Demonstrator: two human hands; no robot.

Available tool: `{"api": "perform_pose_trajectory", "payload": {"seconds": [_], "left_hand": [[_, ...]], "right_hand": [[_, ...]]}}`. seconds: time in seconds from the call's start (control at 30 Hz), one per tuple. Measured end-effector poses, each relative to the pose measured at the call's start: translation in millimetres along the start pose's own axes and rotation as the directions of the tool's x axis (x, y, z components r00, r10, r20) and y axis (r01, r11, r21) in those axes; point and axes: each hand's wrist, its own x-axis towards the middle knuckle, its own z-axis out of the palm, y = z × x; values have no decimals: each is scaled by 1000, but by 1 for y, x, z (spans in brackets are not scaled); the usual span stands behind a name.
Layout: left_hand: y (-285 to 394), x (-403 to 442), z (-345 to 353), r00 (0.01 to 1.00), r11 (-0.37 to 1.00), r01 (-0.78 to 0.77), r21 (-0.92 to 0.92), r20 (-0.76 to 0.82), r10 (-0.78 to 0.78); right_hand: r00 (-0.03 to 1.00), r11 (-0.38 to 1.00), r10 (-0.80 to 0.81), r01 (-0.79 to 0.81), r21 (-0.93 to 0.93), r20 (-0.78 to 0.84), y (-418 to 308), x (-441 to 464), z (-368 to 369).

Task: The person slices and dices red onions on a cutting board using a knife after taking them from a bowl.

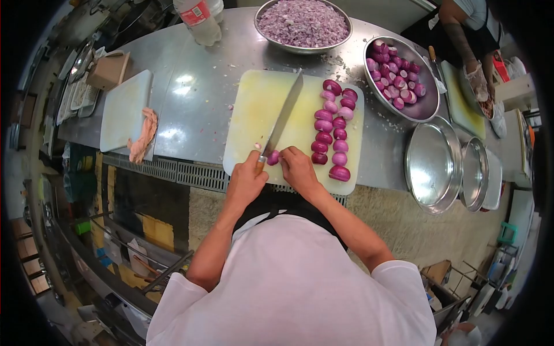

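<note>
My left hand (248, 173) is closed round the wooden handle of a long knife (285, 115), whose blade points away across the cutting board (254, 109). Close to the handle, at the board's near edge, sits a small purple onion piece (273, 157). My right hand (299, 168) pinches it at its right side with bent fingers. A small pale scrap lies just left of the blade's heel. Two rows of peeled red onion halves (332, 127) line the board's right side.
Beyond the board stands a bowl of chopped onion (303, 23); right of it, a bowl of peeled onions (421, 104). Metal bowls (433, 167) sit at the right edge. A bottle (199, 23), a second board (124, 115) and a cloth (143, 135) are left. Another person (461, 34) works far right.
</note>
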Motion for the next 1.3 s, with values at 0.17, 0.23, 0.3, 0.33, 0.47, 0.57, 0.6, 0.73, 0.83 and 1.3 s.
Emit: {"api": "perform_pose_trajectory", "payload": {"seconds": [0.17, 0.23, 0.3, 0.33, 0.47, 0.57, 0.6, 0.73, 0.83, 1.3], "left_hand": [[-35, -12, -30, 991, 999, 4, -46, -134, -10], [-46, -11, -29, 983, 999, 50, -2, -175, -49], [-53, -13, -28, 983, 990, 103, -91, -144, -116], [-49, -14, -28, 979, 971, 161, -178, -98, -180], [-31, -6, -47, 921, 895, 390, -215, 91, -380], [-43, 6, -36, 969, 960, 238, -151, -24, -244], [-40, 8, -35, 983, 985, 160, -69, -82, -165], [5, -15, -52, 966, 960, 258, -113, 1, -259], [-19, -17, -21, 993, 995, 96, -38, -64, -98], [-16, -3, -14, 997, 998, 60, -4, -51, -60]], "right_hand": [[998, 997, 66, -66, -41, 10, -21, 12, 4], [997, 999, 52, -52, -11, 53, -17, 26, 10], [999, 999, -23, 24, -38, 38, -7, 46, 10], [996, 994, -89, 90, -65, 27, -2, 54, 8], [984, 984, -120, 135, -114, 132, 7, 70, 5], [982, 981, -74, 103, -164, 173, 0, 70, 6], [981, 974, -68, 105, -200, 183, -2, 71, 7], [977, 958, -84, 133, -254, 196, -3, 77, 10], [974, 945, -70, 134, -299, 217, -5, 77, 9], [981, 956, -110, 148, -252, 158, 0, 69, 8]]}}
